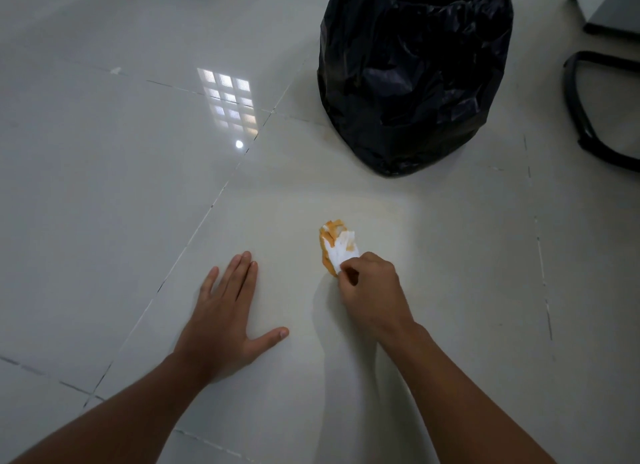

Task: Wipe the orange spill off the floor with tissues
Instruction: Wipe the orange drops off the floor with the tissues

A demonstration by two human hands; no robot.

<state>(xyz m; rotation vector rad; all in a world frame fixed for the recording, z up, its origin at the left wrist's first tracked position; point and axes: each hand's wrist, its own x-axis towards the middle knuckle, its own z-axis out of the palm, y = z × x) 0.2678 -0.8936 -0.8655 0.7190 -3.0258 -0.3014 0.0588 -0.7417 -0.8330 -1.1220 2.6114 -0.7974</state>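
Right hand (pixel 372 287) pinching an orange-stained tissue wad (pixel 337 247) on the pale tiled floor (pixel 104 186), left hand (pixel 227 311) flat, fingers straight, black-bagged bin (pixel 415 79) beyond, dark chair base (pixel 599 110) at right

Tissue (pixel 337 249) in my fingers (pixel 348 268): white, orange-stained; floor (pixel 104 152): glossy pale-grey tiles, dark grout lines; bin bag (pixel 415 79): black.

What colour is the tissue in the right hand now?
White, heavily stained orange; the tissue is pinched by the right hand. Head view shows it best.
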